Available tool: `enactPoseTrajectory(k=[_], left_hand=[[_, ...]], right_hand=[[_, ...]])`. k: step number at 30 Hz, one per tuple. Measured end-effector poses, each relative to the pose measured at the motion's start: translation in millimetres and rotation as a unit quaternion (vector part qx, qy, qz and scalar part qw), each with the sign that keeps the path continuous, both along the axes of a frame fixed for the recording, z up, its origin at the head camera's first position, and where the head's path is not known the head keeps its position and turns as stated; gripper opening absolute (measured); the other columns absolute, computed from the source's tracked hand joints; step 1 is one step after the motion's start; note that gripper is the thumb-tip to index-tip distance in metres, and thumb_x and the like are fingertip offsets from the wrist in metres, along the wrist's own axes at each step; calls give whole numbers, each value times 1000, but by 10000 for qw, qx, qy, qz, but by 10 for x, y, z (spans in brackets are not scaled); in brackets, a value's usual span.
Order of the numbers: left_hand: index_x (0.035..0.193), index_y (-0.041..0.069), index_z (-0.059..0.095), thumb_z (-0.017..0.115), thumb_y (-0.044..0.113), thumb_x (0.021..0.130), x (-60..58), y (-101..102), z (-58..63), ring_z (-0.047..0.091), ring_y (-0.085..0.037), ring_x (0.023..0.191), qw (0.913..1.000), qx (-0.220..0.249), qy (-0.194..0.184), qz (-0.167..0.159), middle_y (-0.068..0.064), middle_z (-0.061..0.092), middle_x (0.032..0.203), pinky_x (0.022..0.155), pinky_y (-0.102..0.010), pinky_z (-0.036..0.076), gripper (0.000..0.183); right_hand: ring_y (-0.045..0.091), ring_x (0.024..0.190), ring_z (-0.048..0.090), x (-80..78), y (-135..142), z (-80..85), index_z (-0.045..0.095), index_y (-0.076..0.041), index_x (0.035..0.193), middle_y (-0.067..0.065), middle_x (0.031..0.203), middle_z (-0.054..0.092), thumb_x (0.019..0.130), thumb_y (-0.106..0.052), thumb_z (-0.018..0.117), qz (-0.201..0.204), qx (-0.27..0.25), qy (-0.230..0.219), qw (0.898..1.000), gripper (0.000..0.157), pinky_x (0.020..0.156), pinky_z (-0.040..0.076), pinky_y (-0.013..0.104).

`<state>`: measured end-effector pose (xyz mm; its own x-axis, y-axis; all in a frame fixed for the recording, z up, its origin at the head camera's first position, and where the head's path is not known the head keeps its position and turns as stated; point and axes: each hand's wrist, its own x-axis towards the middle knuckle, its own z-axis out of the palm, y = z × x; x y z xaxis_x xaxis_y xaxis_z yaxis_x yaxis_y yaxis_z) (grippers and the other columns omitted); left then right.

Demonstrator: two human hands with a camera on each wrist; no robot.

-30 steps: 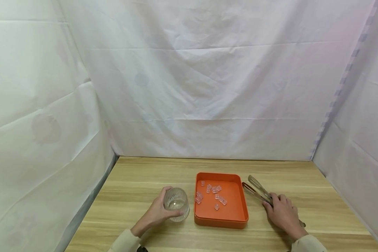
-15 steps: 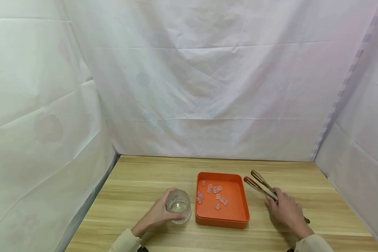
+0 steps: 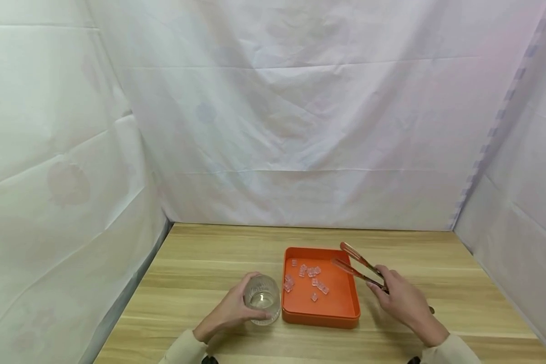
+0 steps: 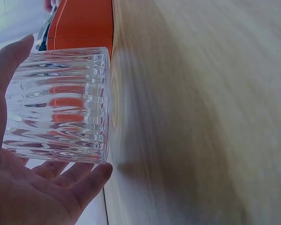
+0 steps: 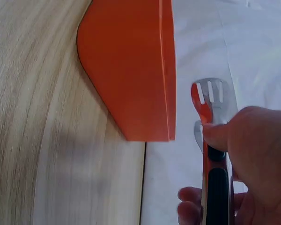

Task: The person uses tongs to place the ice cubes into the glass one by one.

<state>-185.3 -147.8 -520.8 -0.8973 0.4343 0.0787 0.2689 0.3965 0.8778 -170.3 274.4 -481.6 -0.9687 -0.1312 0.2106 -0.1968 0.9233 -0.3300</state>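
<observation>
- Tongs (image 5: 217, 180), held in the right grip (image 3: 405, 301); swung leftward, one tip now over the orange tray (image 3: 320, 320), apparently bringing the cubes (image 3: 311, 272) nearer to reach.
- Cubes: in that tray, left of the right grip.
- Glass (image 3: 262, 299), held by the left grip (image 3: 229, 306), shifted closer to the tray.

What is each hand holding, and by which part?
Left hand: the glass, by its ribbed side. Right hand: the tongs, by the dark handle.

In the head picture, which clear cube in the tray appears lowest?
The lone cube, below the diagonal row; all the others sit higher in that picture.
</observation>
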Motion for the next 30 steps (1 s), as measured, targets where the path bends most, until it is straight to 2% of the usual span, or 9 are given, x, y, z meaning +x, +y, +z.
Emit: enactPoseTrajectory(k=[5,11,15,22,30], left_hand=[[145,15,39,91,32,68,2,8,-9,58,-31,114,10000,-23,75,-30,-11,59,129,93,-53,51,94],[145,15,38,91,26,69,-18,14,-50,58,-33,114,10000,76,-13,33,-12,58,128,92,-55,51,94],[145,16,37,91,26,70,-27,13,-53,58,-33,113,9999,104,-73,53,-13,59,127,92,-56,51,93],[143,19,39,90,32,71,-24,8,-1,58,-31,114,9999,8,-112,30,-12,59,127,92,-53,51,89],[142,21,39,90,35,71,-41,9,-7,59,-30,113,9999,-60,-126,50,-11,58,127,92,-52,51,88]], right_hand=[[8,55,44,60,-116,7,59,-14,128,4,91,63,92,-40,69,273,364,-76,9989,46,44,35,27],[7,60,48,129,-168,25,63,-13,122,3,92,64,86,-37,76,581,896,297,9938,45,45,40,26],[8,62,49,139,-162,45,64,-15,121,1,90,62,85,-37,76,557,987,240,9933,44,46,41,27],[7,58,46,165,-159,91,65,-19,118,-2,85,58,86,-37,76,589,1080,213,9922,39,43,36,26],[6,56,43,194,-132,143,66,-21,116,-4,83,54,85,-38,76,580,1276,175,9900,38,42,34,25]])
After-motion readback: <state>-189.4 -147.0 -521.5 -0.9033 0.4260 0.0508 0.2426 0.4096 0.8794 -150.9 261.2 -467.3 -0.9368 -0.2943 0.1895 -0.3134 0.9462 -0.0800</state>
